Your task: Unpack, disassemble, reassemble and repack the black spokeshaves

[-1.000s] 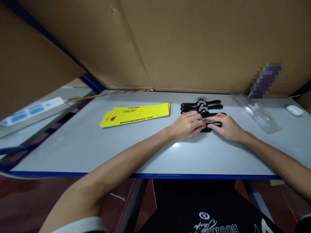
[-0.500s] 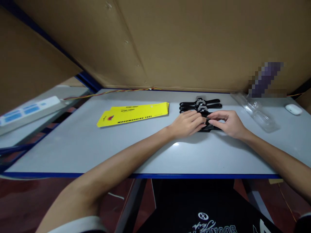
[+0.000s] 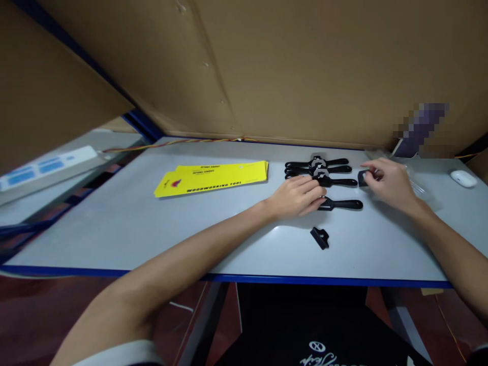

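Observation:
My left hand [image 3: 295, 197] is closed over the near black spokeshave body [image 3: 345, 204], covering its left half; the right handle sticks out flat on the table. My right hand [image 3: 392, 184], off to the right, pinches a small black piece [image 3: 362, 178] between thumb and fingers, just beyond the handle ends. A loose black clamp-like cap [image 3: 320, 237] lies tilted on the table in front of my left hand. Behind my left hand, several black spokeshaves [image 3: 318, 163] with grey metal centres lie in a row.
A stack of yellow printed cards [image 3: 211, 179] lies left of the spokeshaves. Clear plastic packaging [image 3: 421, 189] sits partly behind my right hand, with a white earbud-type case [image 3: 463, 178] farther right. A power strip [image 3: 49, 165] stands on the left shelf, and a cardboard wall [image 3: 267, 71] rises behind.
My right hand has moved right, away from my left hand, with a small black piece. The loose cap now shows on the table in front. My left hand has stayed nearly in place.

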### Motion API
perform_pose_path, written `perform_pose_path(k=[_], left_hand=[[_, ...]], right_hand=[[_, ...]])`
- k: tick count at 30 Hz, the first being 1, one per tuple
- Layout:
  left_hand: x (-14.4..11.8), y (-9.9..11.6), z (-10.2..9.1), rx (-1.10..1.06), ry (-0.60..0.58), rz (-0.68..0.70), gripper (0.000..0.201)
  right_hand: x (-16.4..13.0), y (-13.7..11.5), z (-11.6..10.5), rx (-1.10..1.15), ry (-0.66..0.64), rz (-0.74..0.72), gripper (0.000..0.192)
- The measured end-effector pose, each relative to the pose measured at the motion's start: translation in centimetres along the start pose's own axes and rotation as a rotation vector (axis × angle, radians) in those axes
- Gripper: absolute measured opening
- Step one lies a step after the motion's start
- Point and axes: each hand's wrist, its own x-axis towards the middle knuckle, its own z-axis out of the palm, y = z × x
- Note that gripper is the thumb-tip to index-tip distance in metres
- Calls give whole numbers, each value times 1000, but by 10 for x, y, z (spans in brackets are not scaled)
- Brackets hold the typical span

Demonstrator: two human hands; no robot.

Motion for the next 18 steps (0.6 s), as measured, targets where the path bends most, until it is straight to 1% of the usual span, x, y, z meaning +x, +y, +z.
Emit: perform_pose_path(k=[2,5,7,10,12,15,17,18], left_hand=[[0,0,0,2,-23,11,25],[1,0,-1,13,-49,11,25],[1,0,-1,14,-65,12,26],[2,0,-2,17,-72,23,27],[3,1,-2,27,-52,42,27],[4,2,-2,48,-23,76,26],[4,2,-2,50,-37,81,27],[4,1,-1,43,-53,77,28]], right_hand=[[2,12,-3,-57,-19,48,33],[2,22,-5,-140,-113,98,35],[0,23,-6,-249,-177,131,35],[-1,17,-6,-383,-187,135,33],[-3,8,-4,-360,-152,66,31],[-12,-18,4,-195,-124,-106,27],[-24,-41,11,-72,-196,-273,31],[-32,-53,14,-32,-257,-359,33]])
